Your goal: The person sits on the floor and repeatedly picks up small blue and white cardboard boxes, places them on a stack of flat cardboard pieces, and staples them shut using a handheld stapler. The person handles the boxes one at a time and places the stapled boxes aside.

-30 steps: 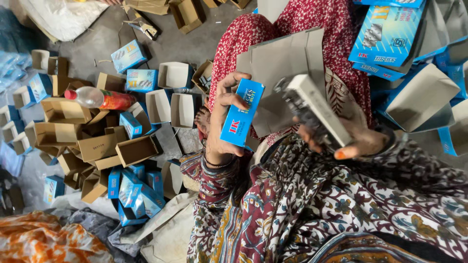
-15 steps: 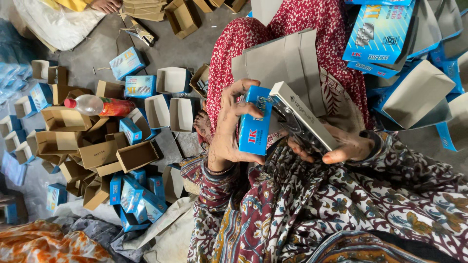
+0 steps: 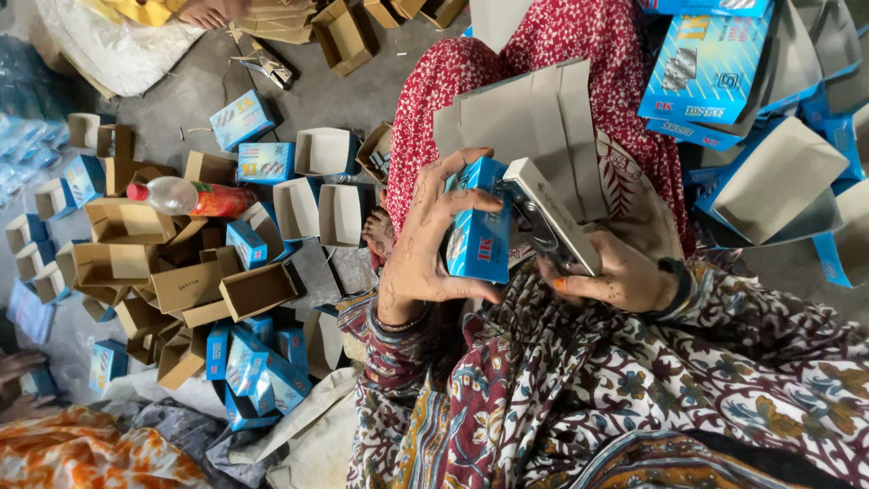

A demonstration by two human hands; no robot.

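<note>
My left hand grips a small blue printed box lid, fingers wrapped over its top and side. My right hand holds a white cardboard tray with dark metal parts inside, tilted and pressed against the blue lid. Both hands meet over my lap. A stack of flat grey card blanks rests on my red patterned knee just behind the hands.
Many open brown and white trays and blue boxes lie scattered on the floor at left, with a plastic bottle among them. More blue boxes pile at right. Another person's foot shows at the top, an orange cloth bottom left.
My hands have come together: the blue lid, held apart a second ago, now sits against the white tray, and my left fingers have closed over it.
</note>
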